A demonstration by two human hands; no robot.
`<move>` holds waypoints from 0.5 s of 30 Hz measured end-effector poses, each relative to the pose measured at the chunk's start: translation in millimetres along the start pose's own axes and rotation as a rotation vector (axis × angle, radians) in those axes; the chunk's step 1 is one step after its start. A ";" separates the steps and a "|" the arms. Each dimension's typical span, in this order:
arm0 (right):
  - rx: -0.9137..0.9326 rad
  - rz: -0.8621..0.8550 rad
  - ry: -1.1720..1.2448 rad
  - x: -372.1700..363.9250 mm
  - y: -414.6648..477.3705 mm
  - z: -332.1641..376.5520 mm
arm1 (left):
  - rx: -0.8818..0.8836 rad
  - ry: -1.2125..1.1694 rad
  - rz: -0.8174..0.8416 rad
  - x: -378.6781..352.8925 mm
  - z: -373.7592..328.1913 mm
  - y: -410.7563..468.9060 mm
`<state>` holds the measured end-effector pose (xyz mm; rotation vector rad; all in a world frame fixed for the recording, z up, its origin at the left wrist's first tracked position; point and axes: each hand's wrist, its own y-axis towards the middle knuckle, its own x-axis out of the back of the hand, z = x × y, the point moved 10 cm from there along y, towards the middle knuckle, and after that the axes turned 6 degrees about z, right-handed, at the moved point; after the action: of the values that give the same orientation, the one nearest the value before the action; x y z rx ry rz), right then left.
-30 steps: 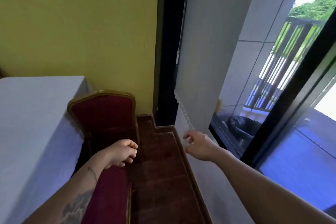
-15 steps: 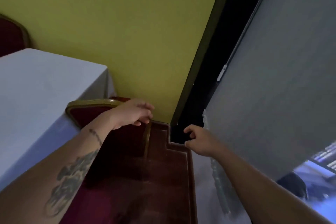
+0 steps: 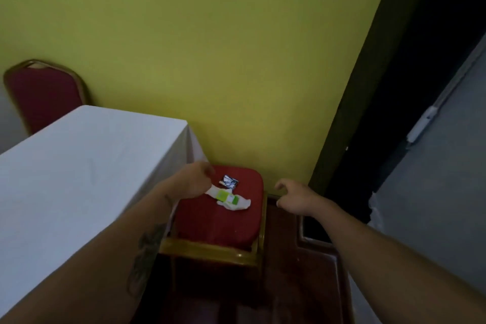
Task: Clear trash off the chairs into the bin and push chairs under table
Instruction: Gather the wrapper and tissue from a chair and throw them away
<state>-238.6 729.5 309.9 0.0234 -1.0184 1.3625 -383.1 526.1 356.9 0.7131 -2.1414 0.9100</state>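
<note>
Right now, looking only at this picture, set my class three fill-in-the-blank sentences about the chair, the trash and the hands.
1. The white and green wrapper lies on the ____ seat of the chair.
2. The small dark packet lies nearer the ____ than the wrapper does.
3. The ____ hand reaches the wrapper; the right hand hovers open beside the chair.

Missing words: red; wall; left

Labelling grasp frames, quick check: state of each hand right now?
Left hand: at the white-green wrapper on the red seat; grip cannot be told.
Right hand: open, empty.
</note>
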 end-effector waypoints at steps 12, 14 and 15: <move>-0.016 0.331 -0.245 -38.1 300.8 -63.3 | 0.343 0.277 0.242 -126.6 103.7 235.8; 0.002 0.358 -0.313 -50.1 346.6 -68.2 | 0.332 0.353 0.270 -154.7 118.3 272.2; 0.017 0.371 -0.353 -58.6 370.5 -69.9 | 0.325 0.388 0.283 -169.0 124.7 288.9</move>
<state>-488.0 824.2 37.2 0.0946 -1.3540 1.7457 -528.8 639.9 51.3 0.3462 -1.7900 1.4425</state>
